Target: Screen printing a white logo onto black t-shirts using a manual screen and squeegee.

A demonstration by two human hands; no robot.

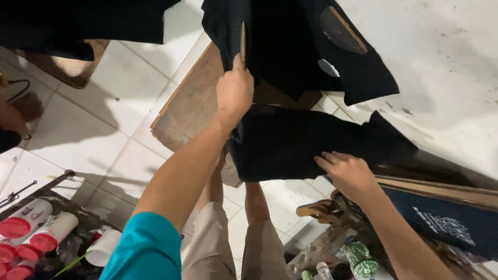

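My left hand reaches up and grips the edge of a thin wooden board that stands inside a black garment hung against the white wall. My right hand lies flat, fingers spread, on a lower black garment stretched over another board. A teal sleeve covers my left upper arm. My legs in beige shorts show below.
A brown plywood sheet leans on the white tiled floor. White bottles with red caps stand at the lower left. A framed dark printing screen lies at the lower right, with sandals and small containers near it.
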